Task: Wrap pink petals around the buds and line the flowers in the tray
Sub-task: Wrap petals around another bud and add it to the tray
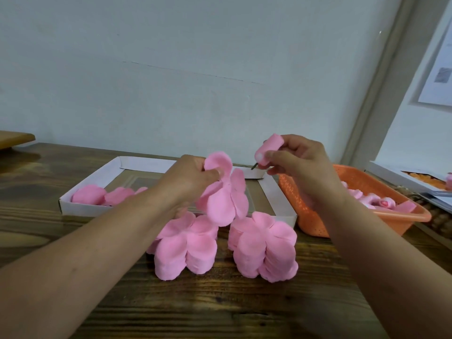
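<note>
My left hand (193, 177) pinches a pink flower-shaped petal sheet (223, 196) and holds it up over the table. My right hand (297, 159) grips a pink bud (267, 149) on a short dark stem, a little right of and above the sheet. Two stacks of pink petal sheets (186, 245) (265, 245) stand on the wooden table below my hands. Behind them lies a white cardboard tray (146, 165) holding a few pink flowers (107, 195) at its left end.
An orange plastic basket (391, 216) with pink buds sits right of the tray. A white box (401, 173) lies at the far right edge. A wooden board (14, 139) shows at the far left. A pale wall rises behind the table.
</note>
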A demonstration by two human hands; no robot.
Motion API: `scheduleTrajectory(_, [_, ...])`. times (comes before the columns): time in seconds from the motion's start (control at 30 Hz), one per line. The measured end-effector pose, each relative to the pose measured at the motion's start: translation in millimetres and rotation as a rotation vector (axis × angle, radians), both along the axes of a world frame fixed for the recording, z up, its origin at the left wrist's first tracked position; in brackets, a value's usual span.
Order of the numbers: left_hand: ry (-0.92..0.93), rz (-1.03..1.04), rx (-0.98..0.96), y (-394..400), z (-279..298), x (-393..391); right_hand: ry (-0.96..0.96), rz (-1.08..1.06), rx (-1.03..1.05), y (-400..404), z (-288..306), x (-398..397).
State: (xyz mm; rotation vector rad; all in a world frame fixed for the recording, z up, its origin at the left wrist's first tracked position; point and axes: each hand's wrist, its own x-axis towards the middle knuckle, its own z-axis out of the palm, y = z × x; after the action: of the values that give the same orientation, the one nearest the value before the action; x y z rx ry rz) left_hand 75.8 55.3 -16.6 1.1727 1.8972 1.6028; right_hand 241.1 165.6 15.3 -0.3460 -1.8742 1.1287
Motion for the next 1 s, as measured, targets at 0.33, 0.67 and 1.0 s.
scheduleTrajectory(0.33, [-0.085,0.008,-0.012,-5,3,3,0.018,0.088,-0.065,-14,-7,-5])
scheduleTrajectory(0.67, [-0.112,-0.093,-0.036,-12,5,6,-0.097,0.293,-0.022,-27,-11,-9])
scheduleTrajectory(1.0, [-0.401,-0.276,-0.113,-33,0,-17,0.06,0.225,-0.257,-20,-15,-8])
